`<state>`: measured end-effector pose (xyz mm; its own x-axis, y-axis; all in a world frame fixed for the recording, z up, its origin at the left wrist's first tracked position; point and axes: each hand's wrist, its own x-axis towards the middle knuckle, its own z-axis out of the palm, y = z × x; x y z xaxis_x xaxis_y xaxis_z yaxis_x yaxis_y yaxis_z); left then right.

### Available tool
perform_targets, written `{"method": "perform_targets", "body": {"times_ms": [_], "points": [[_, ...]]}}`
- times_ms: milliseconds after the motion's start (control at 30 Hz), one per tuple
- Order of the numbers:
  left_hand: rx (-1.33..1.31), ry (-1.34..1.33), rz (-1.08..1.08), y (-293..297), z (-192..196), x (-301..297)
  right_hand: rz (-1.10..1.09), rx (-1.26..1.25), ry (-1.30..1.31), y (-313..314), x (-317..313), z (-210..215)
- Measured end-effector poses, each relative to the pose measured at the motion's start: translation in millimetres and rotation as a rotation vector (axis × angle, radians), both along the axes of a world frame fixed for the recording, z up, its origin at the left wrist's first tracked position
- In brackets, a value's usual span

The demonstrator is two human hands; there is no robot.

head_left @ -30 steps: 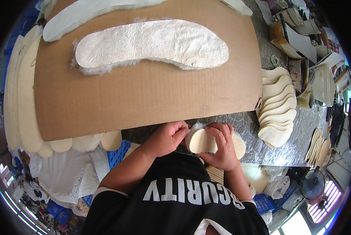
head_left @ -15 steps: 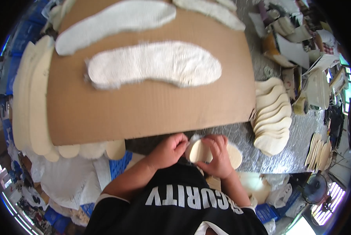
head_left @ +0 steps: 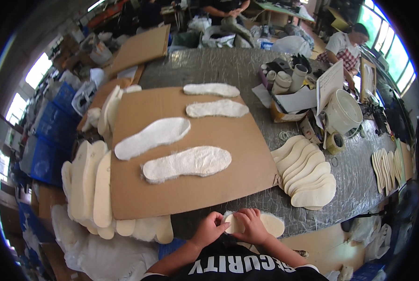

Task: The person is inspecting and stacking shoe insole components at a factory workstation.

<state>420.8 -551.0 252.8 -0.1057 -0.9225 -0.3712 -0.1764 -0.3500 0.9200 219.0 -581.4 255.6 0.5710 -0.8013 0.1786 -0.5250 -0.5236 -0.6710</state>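
Note:
At the table's near edge I hold a cream insole (head_left: 273, 225) with white fuzz along its rim. My left hand (head_left: 210, 229) is closed, thumb and fingers pinching its left end. Over its middle lies my right hand (head_left: 249, 226), its thumb and fingers gripping the piece and hiding part of it. Just beyond, a brown cardboard sheet (head_left: 195, 196) carries several white fleecy insoles; the closest insole (head_left: 187, 164) has a ragged, furry edge.
Right of the cardboard, cream insoles (head_left: 308, 173) lie fanned out. More insole pieces (head_left: 88, 182) are stacked at the left. A box of containers (head_left: 284, 112) and a white bucket (head_left: 343, 112) stand farther back. Another person (head_left: 343, 47) sits at the far right.
My view has tilted up, bringing the far table and other people into sight. Both hands remain on the insole, which now appears flatter than before.

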Motion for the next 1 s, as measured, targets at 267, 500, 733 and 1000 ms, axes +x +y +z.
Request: {"method": "perform_targets", "body": {"times_ms": [267, 500, 733, 1000], "points": [[-0.033, 0.128, 0.063, -11.2, 29.0, -9.1, -0.122, -0.121, -0.006, 2.6, -32.2, 49.2], [0.102, 0.318, 0.098, -6.8, 1.8, 24.1, -0.801, -0.295, 0.141, -109.8, -194.9, 162.1], [0.202, 0.362, 0.180, 2.5, -46.3, 66.1, -1.273, -0.275, -0.138, -167.7, -354.6, 296.1], [0.235, 0.393, 0.253, 6.8, -68.1, 72.6, -1.262, -0.112, -0.453, -166.8, -327.7, 349.0]]}}
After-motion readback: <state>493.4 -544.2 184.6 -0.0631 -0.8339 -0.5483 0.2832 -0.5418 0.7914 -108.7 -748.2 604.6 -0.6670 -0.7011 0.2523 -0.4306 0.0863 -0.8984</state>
